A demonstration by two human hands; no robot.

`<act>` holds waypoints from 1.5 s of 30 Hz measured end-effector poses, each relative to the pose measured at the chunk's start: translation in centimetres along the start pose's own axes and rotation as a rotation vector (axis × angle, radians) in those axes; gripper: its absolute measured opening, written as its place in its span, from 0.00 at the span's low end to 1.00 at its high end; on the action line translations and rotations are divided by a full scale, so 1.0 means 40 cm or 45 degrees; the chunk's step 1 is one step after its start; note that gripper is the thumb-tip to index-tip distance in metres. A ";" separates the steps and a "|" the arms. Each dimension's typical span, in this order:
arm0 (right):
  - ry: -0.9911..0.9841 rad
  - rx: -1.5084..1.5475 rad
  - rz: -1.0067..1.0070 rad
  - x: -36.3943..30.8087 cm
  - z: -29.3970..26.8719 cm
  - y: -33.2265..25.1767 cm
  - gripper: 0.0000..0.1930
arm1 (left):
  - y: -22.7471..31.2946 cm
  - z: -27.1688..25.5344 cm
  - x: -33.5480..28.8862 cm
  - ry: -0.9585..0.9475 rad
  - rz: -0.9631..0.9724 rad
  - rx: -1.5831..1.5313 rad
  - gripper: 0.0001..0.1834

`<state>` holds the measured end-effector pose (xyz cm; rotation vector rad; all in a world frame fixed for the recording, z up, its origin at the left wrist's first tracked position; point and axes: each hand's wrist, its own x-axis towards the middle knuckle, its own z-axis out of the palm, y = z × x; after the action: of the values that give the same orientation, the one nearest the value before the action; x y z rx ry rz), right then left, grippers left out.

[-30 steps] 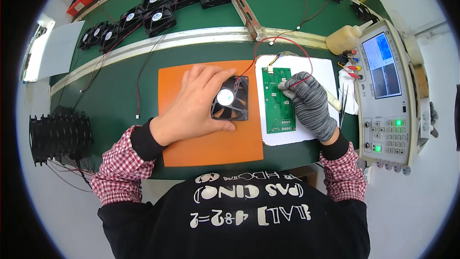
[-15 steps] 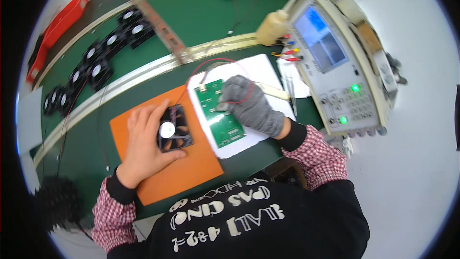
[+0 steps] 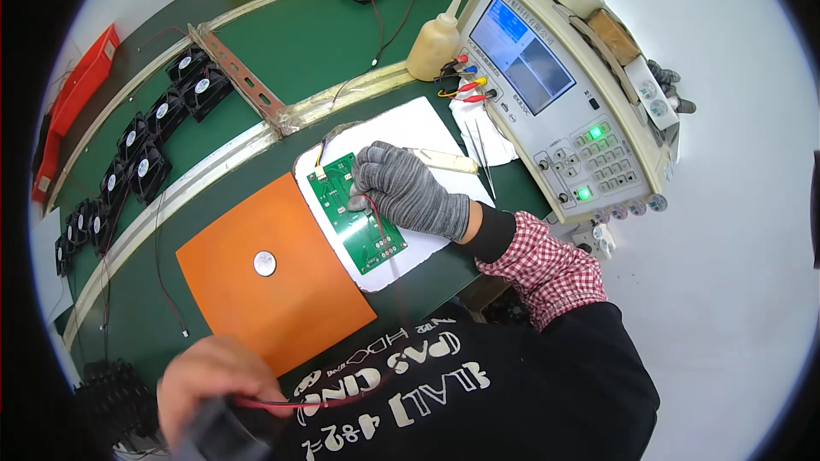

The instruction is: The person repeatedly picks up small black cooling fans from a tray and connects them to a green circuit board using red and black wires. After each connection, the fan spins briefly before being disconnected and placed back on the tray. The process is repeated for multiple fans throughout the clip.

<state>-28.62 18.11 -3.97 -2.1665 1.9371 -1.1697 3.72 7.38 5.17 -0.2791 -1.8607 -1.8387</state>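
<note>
At the lower left my bare left hand grips a black cooling fan, both smeared by motion. From the fan a red lead wire runs across my front towards the right hand. My right hand, in a grey knit glove, is closed over a green circuit board, the wire coming out at its fingertips. What the fingertips pinch is hidden. A white sheet lies under the board. On the orange mat to its left sits a round silvery-white disc.
A test instrument with a lit screen stands at the right, clip leads at its side. Near it are a squeeze bottle and tweezers. Several black fans line the far left, behind a pale rail. A perforated metal bar crosses there.
My left hand has lifted the fan off the orange mat and brought it down towards me, baring the disc. The right hand stays over the board. The whole view has shifted.
</note>
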 end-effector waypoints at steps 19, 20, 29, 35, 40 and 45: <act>0.025 -0.080 -0.018 -0.005 -0.004 0.007 0.12 | 0.008 0.043 0.073 0.188 0.416 2.313 0.55; 0.022 -0.072 -0.007 -0.001 -0.003 0.000 0.12 | -0.001 0.036 0.113 0.134 0.373 2.229 0.58; 0.210 0.279 0.257 0.019 -0.017 -0.030 0.15 | -0.376 -0.515 0.438 0.632 -0.061 2.298 0.36; 0.338 0.286 0.102 0.002 -0.014 -0.010 0.15 | -0.339 -0.500 0.381 0.082 -0.300 2.260 0.29; 0.342 0.098 -0.068 0.010 -0.030 -0.045 0.23 | -0.219 -0.288 0.296 0.140 -0.091 1.491 0.28; -0.031 0.357 -0.490 0.059 -0.023 -0.144 0.38 | -0.120 -0.047 0.180 -0.501 0.202 1.203 0.24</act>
<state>-24.30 17.85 0.61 -2.4374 1.2811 -1.3547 -4.33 3.77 4.38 -0.4333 -2.6434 -0.6754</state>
